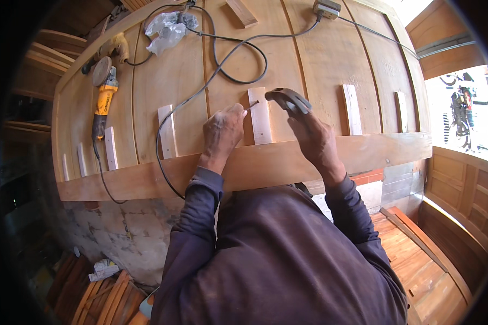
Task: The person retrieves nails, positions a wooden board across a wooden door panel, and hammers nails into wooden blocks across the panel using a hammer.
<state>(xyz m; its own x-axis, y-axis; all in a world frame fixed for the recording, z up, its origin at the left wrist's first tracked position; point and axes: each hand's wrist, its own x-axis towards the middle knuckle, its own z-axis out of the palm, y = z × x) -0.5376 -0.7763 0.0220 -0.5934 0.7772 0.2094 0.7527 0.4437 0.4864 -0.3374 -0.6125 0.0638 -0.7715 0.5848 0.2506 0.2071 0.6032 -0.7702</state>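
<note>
1. Left hand point(222, 130) pinches thin metal nail point(253, 103) against short pale wooden block point(259, 116) on large wooden panel point(320, 65).
2. Right hand point(312, 138) grips dark-headed hammer point(288, 100), raised just right of the nail.
3. Yellow angle grinder point(104, 97) lies far left.

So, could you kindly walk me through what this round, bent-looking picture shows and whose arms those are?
There is no machine here: a person wears a wide-angle camera on the head, looking down, so straight edges curve and their own arms enter from below. The left hand steadies a nail against a small wooden block. The right hand has its grip on a hammer raised just above it. They work on a large wooden panel with several similar blocks along a long wooden rail. A yellow angle grinder, a black cable and a crumpled plastic bag also lie there.
</note>
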